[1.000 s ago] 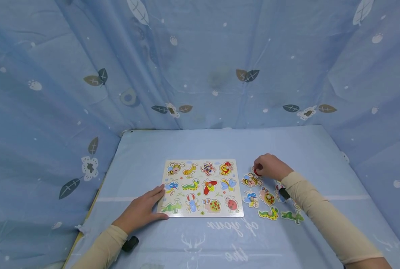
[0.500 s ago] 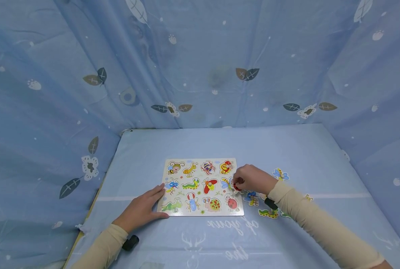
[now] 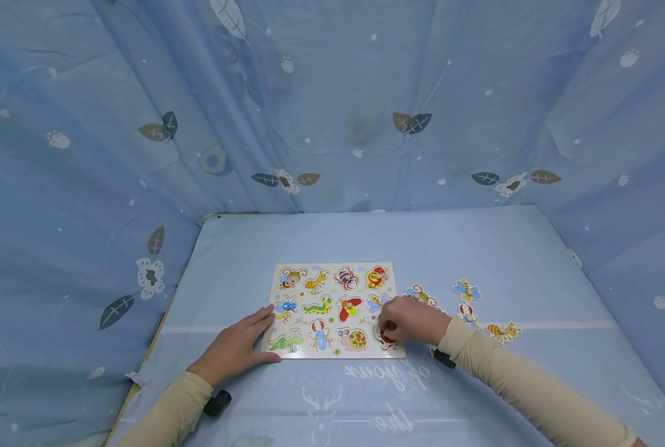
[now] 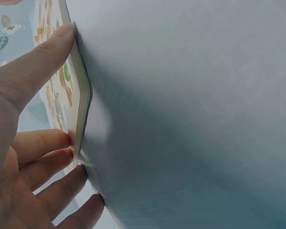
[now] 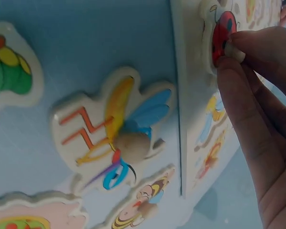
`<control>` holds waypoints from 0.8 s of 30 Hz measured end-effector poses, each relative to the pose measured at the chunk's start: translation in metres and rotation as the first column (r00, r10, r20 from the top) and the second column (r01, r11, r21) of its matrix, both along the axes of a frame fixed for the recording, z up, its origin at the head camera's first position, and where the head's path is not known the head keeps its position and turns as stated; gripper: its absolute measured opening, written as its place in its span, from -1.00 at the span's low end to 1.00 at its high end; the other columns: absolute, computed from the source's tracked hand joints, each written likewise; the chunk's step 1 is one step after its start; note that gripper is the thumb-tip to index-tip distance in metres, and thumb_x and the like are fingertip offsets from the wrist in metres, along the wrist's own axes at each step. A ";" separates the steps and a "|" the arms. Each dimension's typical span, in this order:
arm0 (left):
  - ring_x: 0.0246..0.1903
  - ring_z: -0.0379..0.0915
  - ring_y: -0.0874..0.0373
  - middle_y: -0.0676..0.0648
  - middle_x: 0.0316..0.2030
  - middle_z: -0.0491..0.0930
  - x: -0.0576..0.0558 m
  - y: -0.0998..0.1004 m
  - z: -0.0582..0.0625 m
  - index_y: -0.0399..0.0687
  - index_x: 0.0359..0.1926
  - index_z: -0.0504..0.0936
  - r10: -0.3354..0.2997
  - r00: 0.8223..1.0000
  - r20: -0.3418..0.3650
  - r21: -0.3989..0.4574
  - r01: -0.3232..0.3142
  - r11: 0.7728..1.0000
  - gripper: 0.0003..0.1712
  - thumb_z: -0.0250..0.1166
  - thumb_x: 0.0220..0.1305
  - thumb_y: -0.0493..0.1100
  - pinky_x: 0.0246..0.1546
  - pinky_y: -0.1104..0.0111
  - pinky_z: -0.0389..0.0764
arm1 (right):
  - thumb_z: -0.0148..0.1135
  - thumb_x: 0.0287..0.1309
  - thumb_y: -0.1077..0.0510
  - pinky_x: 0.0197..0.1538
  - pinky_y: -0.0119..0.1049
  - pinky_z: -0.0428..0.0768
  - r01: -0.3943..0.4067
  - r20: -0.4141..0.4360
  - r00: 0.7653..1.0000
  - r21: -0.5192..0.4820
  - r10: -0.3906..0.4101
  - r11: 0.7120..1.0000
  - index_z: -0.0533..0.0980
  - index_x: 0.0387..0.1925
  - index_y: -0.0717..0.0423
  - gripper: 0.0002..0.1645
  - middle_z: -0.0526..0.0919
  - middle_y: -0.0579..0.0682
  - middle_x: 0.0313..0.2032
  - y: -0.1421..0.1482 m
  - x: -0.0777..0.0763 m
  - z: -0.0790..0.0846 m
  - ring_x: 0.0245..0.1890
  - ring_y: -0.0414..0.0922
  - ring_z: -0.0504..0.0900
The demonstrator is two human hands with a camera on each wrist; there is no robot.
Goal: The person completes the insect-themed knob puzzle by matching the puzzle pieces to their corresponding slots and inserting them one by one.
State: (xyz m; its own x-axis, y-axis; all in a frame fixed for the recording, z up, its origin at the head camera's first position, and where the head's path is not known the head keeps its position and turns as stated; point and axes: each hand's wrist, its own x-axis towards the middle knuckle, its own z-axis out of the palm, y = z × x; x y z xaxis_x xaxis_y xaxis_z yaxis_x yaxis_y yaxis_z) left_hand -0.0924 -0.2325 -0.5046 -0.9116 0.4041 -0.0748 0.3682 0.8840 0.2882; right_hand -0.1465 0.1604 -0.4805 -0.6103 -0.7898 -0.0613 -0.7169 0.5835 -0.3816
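Observation:
A white puzzle board (image 3: 310, 354) printed with insects lies flat on the table. My left hand (image 3: 234, 344) rests at its left edge, fingers and thumb fairly straight; in the left wrist view the thumb and fingertips touch the board's side. My right hand (image 3: 413, 318) pinches a red ladybug puzzle piece (image 5: 224, 36) by its wooden knob, over the ladybug picture at the board's lower right corner. Beside the board's edge in the right wrist view lies a mosquito piece (image 5: 117, 102) with a round knob. The right forearm hides some loose pieces in the head view.
Right of the board lie loose pieces: a bee (image 3: 420, 295), a dragonfly (image 3: 467, 290), a stag beetle (image 3: 467, 315) and an ant (image 3: 502, 333). A green caterpillar piece (image 5: 14, 74) and a snail piece (image 5: 38, 217) show nearer the wrist. Blue curtains (image 3: 332, 124) enclose the table.
My right hand has carried the ladybug piece left and towards me, from the loose pieces to the board's lower right corner. My left hand has stayed at the board's edge.

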 end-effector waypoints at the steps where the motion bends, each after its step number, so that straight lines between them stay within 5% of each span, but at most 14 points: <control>1: 0.41 0.22 -0.01 0.02 0.47 0.18 0.000 0.000 0.000 -0.09 0.40 0.33 0.000 1.000 0.000 0.000 0.000 1.000 0.14 0.37 -0.08 0.46 0.25 0.06 0.47 | 0.32 0.00 0.31 -0.48 -0.53 0.31 -0.004 -0.007 1.000 -0.003 0.004 1.000 0.65 -0.57 -0.09 -0.79 0.51 -0.26 -0.62 0.000 0.001 -0.001 -0.57 -0.39 0.30; 7: 0.40 0.22 -0.02 0.01 0.47 0.19 0.000 0.001 0.002 -0.10 0.40 0.34 0.005 1.000 0.000 0.004 -0.005 1.000 0.13 0.40 -0.09 0.44 0.25 0.05 0.47 | 0.30 -0.02 0.33 -0.47 -0.54 0.26 -0.017 -0.001 1.000 -0.001 0.017 1.000 0.61 -0.61 -0.07 -0.77 0.40 -0.29 -0.65 -0.004 0.003 -0.004 -0.57 -0.37 0.26; 24: 0.40 0.22 -0.01 0.03 0.47 0.18 -0.001 0.001 -0.001 -0.06 0.41 0.33 0.028 0.999 0.023 0.000 -0.028 1.000 0.15 0.37 -0.11 0.47 0.26 0.05 0.46 | 0.32 0.04 0.30 -0.45 -0.53 0.35 0.030 0.037 0.999 0.003 -0.030 1.000 0.65 -0.52 -0.09 -0.80 0.48 -0.30 -0.60 -0.004 0.006 -0.007 -0.55 -0.37 0.33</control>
